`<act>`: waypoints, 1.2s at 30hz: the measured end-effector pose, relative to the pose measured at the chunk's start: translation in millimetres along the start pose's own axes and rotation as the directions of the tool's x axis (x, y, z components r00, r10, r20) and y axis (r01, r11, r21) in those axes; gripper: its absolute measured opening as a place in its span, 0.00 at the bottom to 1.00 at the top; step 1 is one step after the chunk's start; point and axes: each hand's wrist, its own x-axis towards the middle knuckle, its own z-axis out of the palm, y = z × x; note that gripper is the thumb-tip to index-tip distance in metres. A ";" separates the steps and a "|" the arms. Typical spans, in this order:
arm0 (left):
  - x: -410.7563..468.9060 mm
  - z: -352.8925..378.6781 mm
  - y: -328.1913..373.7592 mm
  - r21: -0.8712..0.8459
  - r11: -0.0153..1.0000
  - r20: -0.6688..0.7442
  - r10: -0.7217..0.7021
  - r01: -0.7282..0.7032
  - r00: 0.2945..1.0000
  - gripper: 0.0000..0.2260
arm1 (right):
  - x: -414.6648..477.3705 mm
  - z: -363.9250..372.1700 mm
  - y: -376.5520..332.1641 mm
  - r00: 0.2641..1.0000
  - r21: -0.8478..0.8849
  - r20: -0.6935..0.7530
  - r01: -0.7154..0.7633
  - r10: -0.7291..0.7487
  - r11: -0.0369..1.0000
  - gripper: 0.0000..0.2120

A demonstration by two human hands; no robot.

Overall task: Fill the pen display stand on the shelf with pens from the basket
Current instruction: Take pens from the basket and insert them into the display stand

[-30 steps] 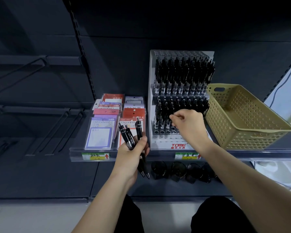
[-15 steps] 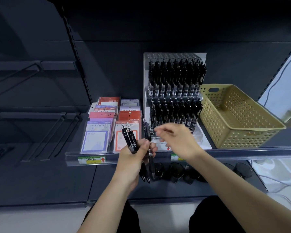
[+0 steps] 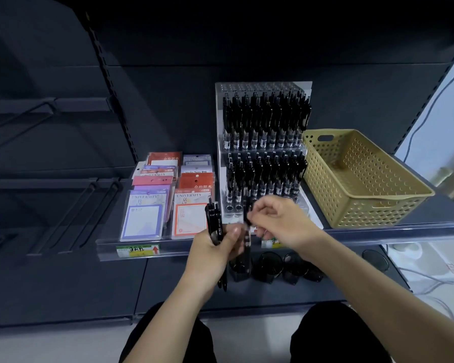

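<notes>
Where legible, "UNIVERSITY" packs (image 3: 192,216) beside pen stand (image 3: 260,87)

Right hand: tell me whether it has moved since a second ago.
Yes. Against the pen stand, the right hand has drawn back from the lower row to the shelf's front edge, where it pinches a pen beside the pens in the left hand.

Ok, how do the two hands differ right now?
The left hand grips a bunch of black pens upright; the right hand pinches a single pen near its top. The left hand sits lower, at the shelf edge; the right hand higher, before the display stand. Both hold pens.
</notes>
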 end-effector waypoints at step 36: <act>2.3 -4.9 17.8 -0.156 0.983 -0.095 -0.113 0.097 0.989 0.05 | 41.9 -13.7 10.2 0.881 -0.316 -0.417 0.089 -0.223 0.944 0.05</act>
